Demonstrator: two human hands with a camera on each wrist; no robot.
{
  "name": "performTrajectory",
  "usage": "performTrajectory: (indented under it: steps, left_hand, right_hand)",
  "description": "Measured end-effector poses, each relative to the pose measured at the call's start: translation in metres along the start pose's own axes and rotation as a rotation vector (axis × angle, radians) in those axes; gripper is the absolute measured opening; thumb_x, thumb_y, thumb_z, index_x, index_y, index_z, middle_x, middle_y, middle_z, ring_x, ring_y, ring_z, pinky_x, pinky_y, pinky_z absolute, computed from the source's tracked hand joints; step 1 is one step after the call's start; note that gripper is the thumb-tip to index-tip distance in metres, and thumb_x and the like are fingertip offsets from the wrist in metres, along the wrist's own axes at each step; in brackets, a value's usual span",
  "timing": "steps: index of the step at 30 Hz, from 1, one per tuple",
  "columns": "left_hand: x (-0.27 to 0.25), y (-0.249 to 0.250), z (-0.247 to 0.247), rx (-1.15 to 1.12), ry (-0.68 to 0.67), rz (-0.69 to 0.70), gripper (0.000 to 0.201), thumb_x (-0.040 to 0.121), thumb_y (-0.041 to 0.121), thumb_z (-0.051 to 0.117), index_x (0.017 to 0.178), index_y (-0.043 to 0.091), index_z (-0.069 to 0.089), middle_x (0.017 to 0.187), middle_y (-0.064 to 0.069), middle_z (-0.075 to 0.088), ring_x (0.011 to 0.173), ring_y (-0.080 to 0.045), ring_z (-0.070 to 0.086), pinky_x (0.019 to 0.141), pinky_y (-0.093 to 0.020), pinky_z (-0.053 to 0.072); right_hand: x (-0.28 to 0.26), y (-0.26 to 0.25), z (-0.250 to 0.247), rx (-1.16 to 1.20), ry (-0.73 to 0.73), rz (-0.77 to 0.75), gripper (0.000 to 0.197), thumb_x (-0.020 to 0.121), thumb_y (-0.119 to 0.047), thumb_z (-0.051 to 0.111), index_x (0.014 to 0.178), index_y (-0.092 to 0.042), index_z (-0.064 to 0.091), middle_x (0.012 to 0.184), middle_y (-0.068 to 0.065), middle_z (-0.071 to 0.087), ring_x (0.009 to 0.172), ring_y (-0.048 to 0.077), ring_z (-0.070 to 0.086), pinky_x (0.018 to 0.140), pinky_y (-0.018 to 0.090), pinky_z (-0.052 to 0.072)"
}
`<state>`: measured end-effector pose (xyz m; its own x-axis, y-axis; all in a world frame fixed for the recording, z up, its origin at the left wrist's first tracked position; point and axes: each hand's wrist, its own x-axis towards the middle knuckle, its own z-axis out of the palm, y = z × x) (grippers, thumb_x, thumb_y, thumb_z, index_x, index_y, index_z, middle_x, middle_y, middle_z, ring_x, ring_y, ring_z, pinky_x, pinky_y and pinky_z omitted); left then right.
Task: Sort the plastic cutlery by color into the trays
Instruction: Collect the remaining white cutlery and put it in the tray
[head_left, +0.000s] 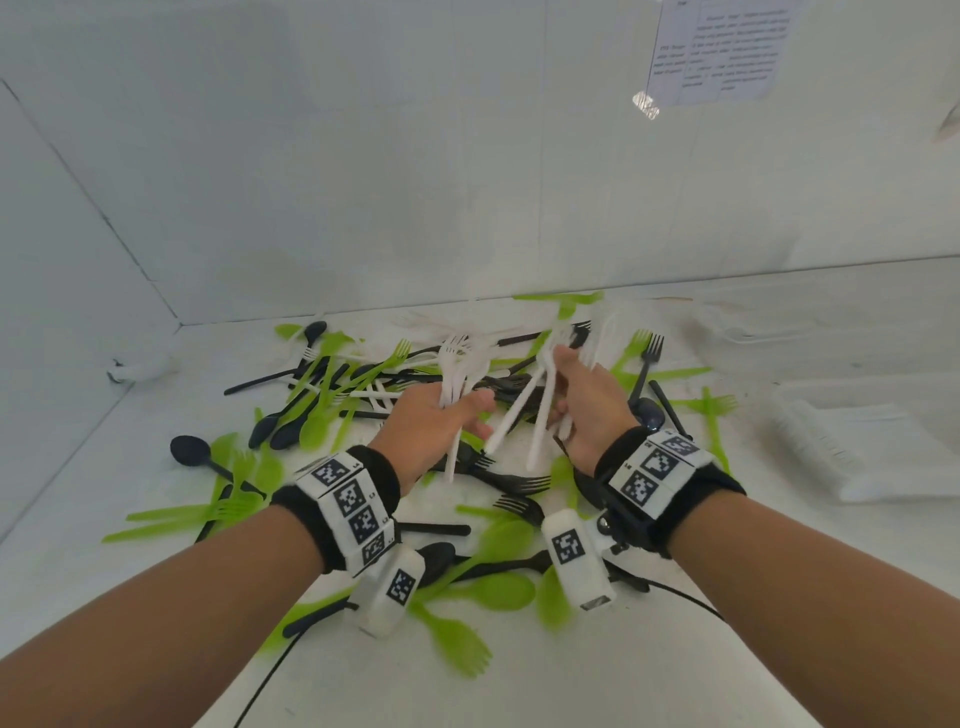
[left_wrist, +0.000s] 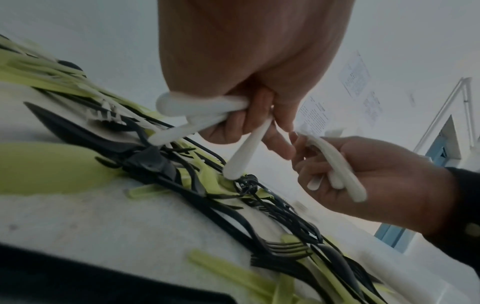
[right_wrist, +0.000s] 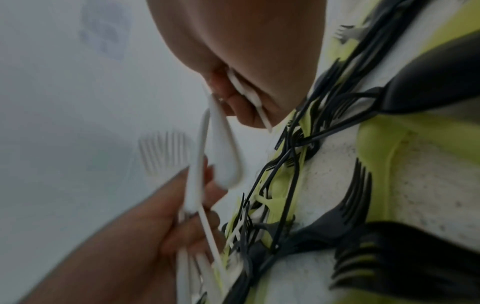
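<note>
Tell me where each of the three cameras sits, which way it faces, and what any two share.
Head: worn on the head, looking down at the cutlery pile; both forearms show.
Left wrist: under the left hand, looking along the fingers; right hand opposite.
Right wrist: under the right hand; left hand below.
Shared: both wrist views show both hands gripping white cutlery.

printed wall sheet (head_left: 719, 49), text too blurred to read

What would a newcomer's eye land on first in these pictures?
Two hands at centre, the left hand and right hand, each grip a bunch of white plastic cutlery. Beneath them sprawls a tangled heap of lime-green and black plastic forks and spoons across the white table.
</note>
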<state>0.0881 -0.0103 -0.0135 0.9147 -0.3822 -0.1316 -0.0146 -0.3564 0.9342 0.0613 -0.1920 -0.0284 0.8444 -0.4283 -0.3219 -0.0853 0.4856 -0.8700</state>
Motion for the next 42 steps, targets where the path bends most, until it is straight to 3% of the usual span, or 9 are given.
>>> performTrajectory:
  steps: [2,6,12,20,23,27,30,35,42]
  left_hand:
    - [0.001,0.005,0.004,0.015,-0.049,0.010,0.027,0.098,0.040,0.064,0.095,0.017,0.078,0.084,0.000,0.079,0.084,-0.001,0.071,0.087,-0.029,0.050]
    - [0.002,0.014,0.010,0.039,-0.073,0.059,0.027,0.102,0.030,0.059,0.093,0.012,0.077,0.079,-0.009,0.077,0.064,-0.005,0.066,0.061,-0.018,0.046]
    - [0.010,0.010,0.008,0.041,-0.014,-0.007,0.027,0.095,0.039,0.068,0.095,0.013,0.076,0.076,-0.004,0.077,0.075,-0.011,0.071,0.076,-0.030,0.049]
    - [0.015,0.013,0.017,0.126,-0.056,0.064,0.023,0.097,0.028,0.067,0.086,0.011,0.078,0.080,-0.003,0.078,0.076,-0.013,0.074,0.076,-0.028,0.055]
    - [0.016,0.015,0.015,0.156,-0.108,0.073,0.023,0.097,0.033,0.068,0.090,0.014,0.079,0.084,-0.005,0.077,0.081,-0.015,0.073,0.083,-0.031,0.058]
    - [0.013,0.017,0.018,0.082,-0.102,-0.004,0.024,0.095,0.033,0.067,0.116,0.021,0.064,0.100,0.001,0.067,0.078,-0.013,0.060,0.066,-0.026,0.049]
    - [0.016,0.015,0.016,-0.077,-0.033,-0.111,0.018,0.098,0.022,0.050,0.114,0.012,0.051,0.099,-0.007,0.046,0.064,-0.015,0.036,0.058,-0.030,0.030]
    - [0.023,0.018,0.034,-0.069,-0.052,-0.091,0.019,0.106,0.022,0.047,0.117,0.014,0.059,0.099,-0.004,0.062,0.061,-0.010,0.044,0.059,-0.022,0.041]
    - [0.027,0.043,0.084,-0.237,-0.288,-0.039,0.026,0.107,0.009,0.043,0.115,0.001,0.067,0.090,-0.013,0.072,0.072,-0.017,0.068,0.063,-0.024,0.054]
  right_hand:
    - [-0.005,0.003,0.007,-0.130,-0.083,-0.059,0.026,0.104,-0.031,0.055,0.089,-0.011,0.062,0.066,0.003,0.048,0.051,0.015,0.043,0.048,0.028,0.037]
    - [-0.014,0.015,0.019,-0.199,-0.277,-0.104,0.040,0.105,-0.030,0.055,0.103,0.009,0.065,0.084,0.031,0.059,0.074,0.034,0.051,0.058,0.037,0.038]
    - [-0.013,0.010,0.010,-0.067,-0.117,-0.088,0.022,0.105,-0.025,0.057,0.090,-0.010,0.063,0.062,0.002,0.051,0.046,0.011,0.047,0.042,0.023,0.038]
    - [-0.018,0.011,0.011,-0.037,-0.339,-0.013,0.018,0.105,-0.017,0.054,0.097,-0.004,0.064,0.069,0.007,0.065,0.051,0.012,0.059,0.050,0.027,0.053]
    - [-0.015,0.010,0.009,-0.036,-0.316,-0.006,0.017,0.105,-0.017,0.054,0.098,-0.005,0.063,0.078,0.013,0.065,0.054,0.014,0.056,0.044,0.023,0.045]
    - [0.000,0.003,0.000,0.008,-0.106,0.043,0.022,0.106,-0.024,0.053,0.096,-0.007,0.063,0.084,0.012,0.062,0.050,0.012,0.046,0.038,0.022,0.034]
    - [0.010,-0.004,-0.014,0.020,0.052,0.040,0.022,0.106,-0.027,0.053,0.093,-0.012,0.063,0.079,0.006,0.065,0.051,0.013,0.040,0.039,0.024,0.034]
    - [-0.001,-0.009,-0.025,-0.068,-0.001,-0.003,0.024,0.107,-0.028,0.051,0.101,-0.008,0.064,0.054,-0.009,0.061,0.040,0.009,0.044,0.046,0.028,0.035]
    - [-0.018,-0.014,-0.037,-0.028,-0.047,-0.071,0.037,0.108,-0.025,0.049,0.109,0.007,0.066,0.080,0.024,0.063,0.056,0.028,0.058,0.045,0.030,0.048]
